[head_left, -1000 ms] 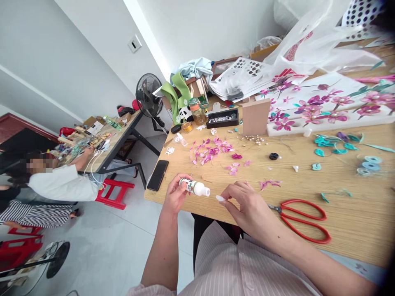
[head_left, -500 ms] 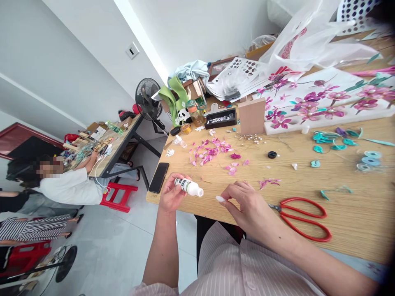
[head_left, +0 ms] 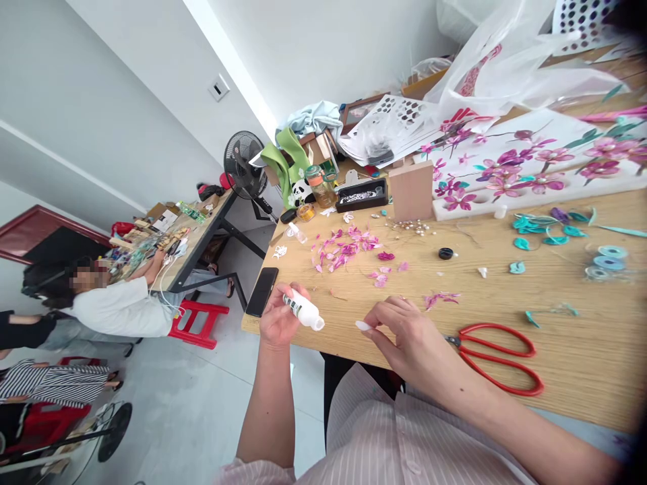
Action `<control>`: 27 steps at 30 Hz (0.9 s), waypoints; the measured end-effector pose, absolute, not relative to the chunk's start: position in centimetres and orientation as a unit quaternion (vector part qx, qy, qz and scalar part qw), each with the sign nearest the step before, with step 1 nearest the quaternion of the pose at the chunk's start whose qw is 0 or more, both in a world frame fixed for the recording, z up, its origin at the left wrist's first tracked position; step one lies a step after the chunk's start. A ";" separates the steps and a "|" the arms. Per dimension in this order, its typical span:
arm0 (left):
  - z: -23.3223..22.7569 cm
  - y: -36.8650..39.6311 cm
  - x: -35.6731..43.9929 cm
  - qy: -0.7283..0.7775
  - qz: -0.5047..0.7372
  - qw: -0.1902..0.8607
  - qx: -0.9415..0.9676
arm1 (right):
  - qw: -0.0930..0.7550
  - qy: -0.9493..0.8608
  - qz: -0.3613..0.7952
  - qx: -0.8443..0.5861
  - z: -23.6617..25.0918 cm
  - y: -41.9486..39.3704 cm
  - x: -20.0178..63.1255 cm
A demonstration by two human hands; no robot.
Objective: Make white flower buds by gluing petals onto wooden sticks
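Observation:
My left hand (head_left: 280, 322) is closed around a small white squeeze bottle (head_left: 305, 311) with a dark printed label, its mouth tipped down to the right. In my right hand (head_left: 397, 330), thumb and fingers pinch a small white piece (head_left: 362, 325); its kind is too small to tell. A gap separates the bottle's mouth from this piece. Just right of my right hand lie red-handled scissors (head_left: 498, 353), blades partly hidden by the hand. Loose pink petals (head_left: 348, 248) are scattered on the wooden table (head_left: 404, 269) beyond both hands.
A phone (head_left: 261, 292) lies by the left edge. Behind the petals stand a black tray (head_left: 362, 195), a wooden block (head_left: 412, 192) and pink flowers in white foam (head_left: 480, 205). Teal petals (head_left: 556, 240) and ribbon spools (head_left: 609, 263) sit right. A person (head_left: 116, 310) works at another table.
My left hand has turned the bottle so its mouth points lower and slightly further left, away from the white piece. My right hand has barely moved.

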State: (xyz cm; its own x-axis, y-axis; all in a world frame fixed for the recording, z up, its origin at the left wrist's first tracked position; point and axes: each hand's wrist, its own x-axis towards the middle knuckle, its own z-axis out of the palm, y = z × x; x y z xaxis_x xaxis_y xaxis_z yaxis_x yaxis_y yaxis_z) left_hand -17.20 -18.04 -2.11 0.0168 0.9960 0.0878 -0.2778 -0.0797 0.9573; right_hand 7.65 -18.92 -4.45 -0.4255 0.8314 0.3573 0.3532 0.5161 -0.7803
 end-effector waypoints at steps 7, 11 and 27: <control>-2.0 -18.2 -17.2 0.396 0.571 0.550 0.463 | 0.385 -0.784 0.310 -0.375 -4.4 -19.1 7.5; -1.8 -18.2 -17.2 0.410 0.573 0.529 0.473 | 0.388 -0.788 0.304 -0.369 -4.4 -19.1 7.3; -0.4 -18.0 -18.1 0.401 0.569 0.495 0.520 | 0.394 -0.786 0.300 -0.370 -4.4 -19.0 7.4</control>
State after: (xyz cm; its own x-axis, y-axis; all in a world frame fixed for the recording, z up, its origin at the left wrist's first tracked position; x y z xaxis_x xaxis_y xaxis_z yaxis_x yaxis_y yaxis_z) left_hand -18.14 -18.01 -0.39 0.0304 0.9804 0.1948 -0.1478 -0.1884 0.9709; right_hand 7.35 -19.04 -4.37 -0.4148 0.8184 0.3976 0.3458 0.5460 -0.7631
